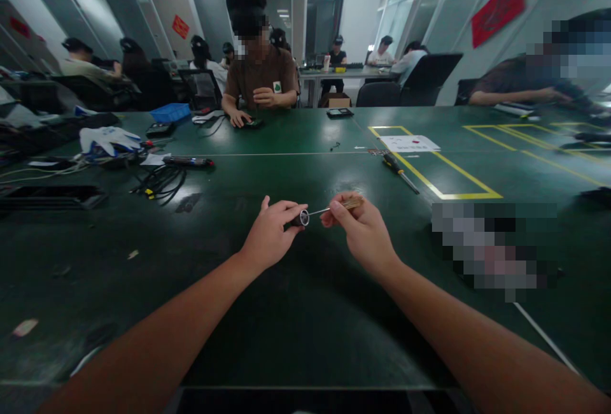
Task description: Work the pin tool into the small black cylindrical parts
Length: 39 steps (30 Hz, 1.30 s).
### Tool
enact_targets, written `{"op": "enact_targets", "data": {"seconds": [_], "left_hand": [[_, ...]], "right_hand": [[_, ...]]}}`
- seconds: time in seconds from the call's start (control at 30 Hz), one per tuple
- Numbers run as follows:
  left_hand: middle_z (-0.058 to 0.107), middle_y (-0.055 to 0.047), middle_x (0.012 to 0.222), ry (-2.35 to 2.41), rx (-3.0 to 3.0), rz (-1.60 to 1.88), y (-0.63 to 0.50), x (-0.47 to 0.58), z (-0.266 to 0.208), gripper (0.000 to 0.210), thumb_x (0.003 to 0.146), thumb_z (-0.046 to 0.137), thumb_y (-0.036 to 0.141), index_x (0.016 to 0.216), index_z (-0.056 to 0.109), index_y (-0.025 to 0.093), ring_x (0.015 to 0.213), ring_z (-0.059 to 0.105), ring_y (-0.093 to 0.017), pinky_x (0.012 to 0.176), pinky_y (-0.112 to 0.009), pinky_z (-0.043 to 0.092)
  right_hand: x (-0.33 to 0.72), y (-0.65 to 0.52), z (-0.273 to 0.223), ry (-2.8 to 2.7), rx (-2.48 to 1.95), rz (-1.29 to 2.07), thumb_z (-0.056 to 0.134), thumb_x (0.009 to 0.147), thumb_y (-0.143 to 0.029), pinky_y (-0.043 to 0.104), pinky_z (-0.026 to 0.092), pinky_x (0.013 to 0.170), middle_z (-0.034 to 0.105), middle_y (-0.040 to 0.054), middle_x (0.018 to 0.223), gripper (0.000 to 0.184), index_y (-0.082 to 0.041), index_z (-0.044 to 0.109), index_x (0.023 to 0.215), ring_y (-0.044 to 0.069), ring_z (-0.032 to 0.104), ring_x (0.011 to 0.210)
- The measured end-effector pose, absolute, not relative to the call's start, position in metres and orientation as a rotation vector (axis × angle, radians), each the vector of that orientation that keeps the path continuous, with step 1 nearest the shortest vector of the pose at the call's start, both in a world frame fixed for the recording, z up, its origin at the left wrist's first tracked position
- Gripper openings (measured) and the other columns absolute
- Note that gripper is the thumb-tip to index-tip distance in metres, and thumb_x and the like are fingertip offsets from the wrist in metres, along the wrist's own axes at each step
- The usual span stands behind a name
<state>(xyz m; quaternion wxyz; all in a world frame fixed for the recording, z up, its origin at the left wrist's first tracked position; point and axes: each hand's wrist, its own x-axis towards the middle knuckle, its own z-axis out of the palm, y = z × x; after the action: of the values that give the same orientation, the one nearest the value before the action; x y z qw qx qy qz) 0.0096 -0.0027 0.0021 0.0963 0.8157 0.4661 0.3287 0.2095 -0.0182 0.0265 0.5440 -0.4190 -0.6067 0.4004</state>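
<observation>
My left hand (271, 234) is closed around a small black cylinder (300, 218) with a silvery ring at its open end, which faces right. A thin screwdriver (354, 203) with an amber-brown handle is pinched in my right hand (366, 234). Its slim metal shaft points left, and the tip is at the cylinder's open end; whether it goes inside I cannot tell. Both hands are held above the green table (305, 318), close together. The inside of the cylinder is too small to make out.
Beyond my right hand lies a black-and-yellow screwdriver (400, 172), near a paper sheet (409, 143) and yellow tape lines. To the left are a black cable coil (165, 183), a dark pen-like tool (188, 162) and white gloves (109, 141). A co-worker (260, 73) sits opposite.
</observation>
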Motion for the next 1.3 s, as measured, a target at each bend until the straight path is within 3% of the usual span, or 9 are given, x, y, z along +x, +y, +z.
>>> {"op": "enact_targets", "data": {"seconds": [0.27,0.63,0.87,1.1,1.3], "left_hand": [[0.070,-0.005,0.128,1.380,2.358,0.938,-0.004,0.011,0.001,0.043,0.090,0.066,0.015,0.132,0.064,0.026,0.121,0.063,-0.025,0.123,-0.068,0.016],[0.068,-0.006,0.132,1.377,2.351,0.922,-0.006,0.010,0.004,0.044,0.092,0.064,0.016,0.134,0.063,0.027,0.127,0.060,-0.027,0.123,-0.070,0.014],[0.069,-0.006,0.131,1.357,2.341,0.911,-0.005,0.012,0.003,0.042,0.092,0.063,0.015,0.133,0.063,0.026,0.125,0.061,-0.026,0.123,-0.070,0.013],[0.068,-0.006,0.132,1.354,2.336,0.909,-0.006,0.011,0.005,0.044,0.092,0.062,0.015,0.135,0.062,0.026,0.126,0.060,-0.026,0.123,-0.070,0.012],[0.068,-0.005,0.132,1.350,2.334,0.900,-0.006,0.011,0.005,0.044,0.092,0.064,0.016,0.135,0.062,0.026,0.127,0.060,-0.026,0.124,-0.069,0.013]], "right_hand": [[0.212,-0.032,0.037,-1.759,-1.097,0.617,0.061,0.096,-0.031,0.033,0.052,0.071,0.074,0.0016,0.080,0.008,-0.023,0.063,0.094,0.019,0.072,0.076],[0.209,-0.013,0.024,-1.244,-0.938,1.214,0.071,0.088,-0.044,0.033,0.056,0.071,0.069,0.0000,0.074,0.026,-0.021,0.059,0.092,0.016,0.067,0.069],[0.211,-0.021,0.028,-1.599,-1.042,0.885,0.064,0.094,-0.037,0.034,0.055,0.075,0.071,0.0023,0.079,0.017,-0.020,0.062,0.092,0.018,0.069,0.076],[0.211,-0.012,0.023,-1.320,-0.959,1.149,0.067,0.091,-0.043,0.033,0.056,0.071,0.069,0.0001,0.074,0.024,-0.021,0.058,0.092,0.016,0.067,0.068],[0.211,-0.019,0.026,-1.573,-1.020,0.930,0.065,0.093,-0.038,0.035,0.055,0.076,0.070,0.0022,0.080,0.017,-0.021,0.062,0.093,0.018,0.069,0.077]]}}
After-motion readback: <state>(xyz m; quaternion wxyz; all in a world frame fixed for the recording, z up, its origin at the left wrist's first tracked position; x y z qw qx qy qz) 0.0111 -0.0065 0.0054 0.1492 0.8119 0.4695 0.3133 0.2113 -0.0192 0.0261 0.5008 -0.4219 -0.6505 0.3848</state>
